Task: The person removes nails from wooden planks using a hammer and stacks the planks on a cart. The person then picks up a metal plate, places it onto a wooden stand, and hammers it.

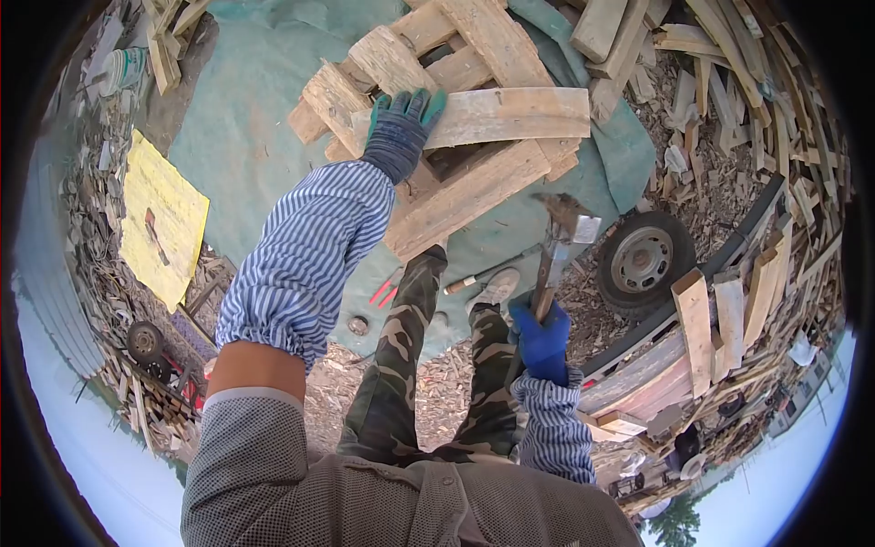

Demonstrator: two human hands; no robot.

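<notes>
My left hand (400, 132), in a blue and green glove, lies on the left part of a pale wooden board (510, 115), fingers spread and pointing away from me. This board rests across a stack of crossed wooden pieces (465, 199), which has gaps between its boards. My right hand (544, 339), in a blue glove, is wrapped round the handle of a hammer (550, 264). The hammer is apart from the wood, with its head raised below and right of the stack. Its head is slightly blurred.
A green cloth (241, 137) covers the ground under the stack. Red-handled pliers (385, 287) and a rod-like tool (469, 280) lie near my feet. A wheel (641, 263) is at right, a yellow sheet (162, 219) at left. Scrap wood (729, 109) is heaped around.
</notes>
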